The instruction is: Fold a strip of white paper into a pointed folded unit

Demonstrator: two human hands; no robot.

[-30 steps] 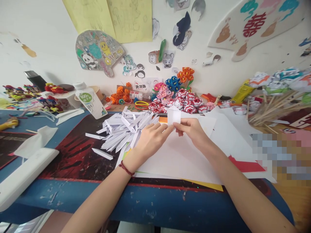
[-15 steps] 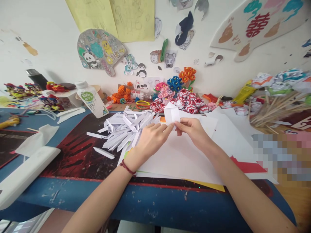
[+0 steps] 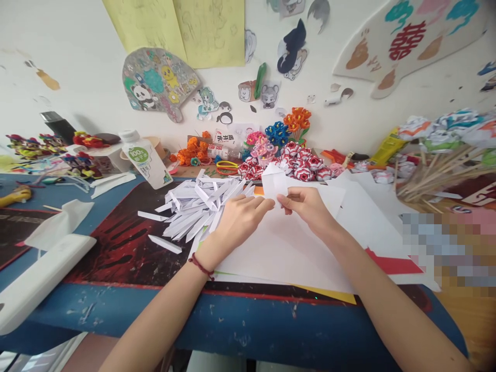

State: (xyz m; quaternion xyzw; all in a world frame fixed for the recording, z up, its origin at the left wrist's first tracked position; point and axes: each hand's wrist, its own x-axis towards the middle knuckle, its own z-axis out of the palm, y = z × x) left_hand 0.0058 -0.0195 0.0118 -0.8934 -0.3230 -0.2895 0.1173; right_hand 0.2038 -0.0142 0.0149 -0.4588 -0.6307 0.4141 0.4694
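Observation:
A small folded piece of white paper (image 3: 274, 181) with a pointed top stands upright between my hands. My right hand (image 3: 304, 205) pinches its lower right edge between thumb and fingers. My left hand (image 3: 244, 214), with a dark red cord bracelet at the wrist, is closed at the paper's lower left edge; its fingertips are partly hidden behind the hand. Under both hands lie large white sheets (image 3: 287, 253). Just left of my left hand is a heap of folded white paper strips (image 3: 194, 206), with a few strips lying loose beside it.
A white bottle (image 3: 145, 160) stands tilted behind the heap. Red-and-white paper flowers (image 3: 298, 161) and orange flowers (image 3: 194, 151) line the wall. A long white object (image 3: 46, 281) lies at the left. Wooden sticks (image 3: 430, 181) are bundled at the right.
My left fingertips have shifted slightly down and away from the paper's middle. My right hand keeps its pinch, and the paper stays almost in place.

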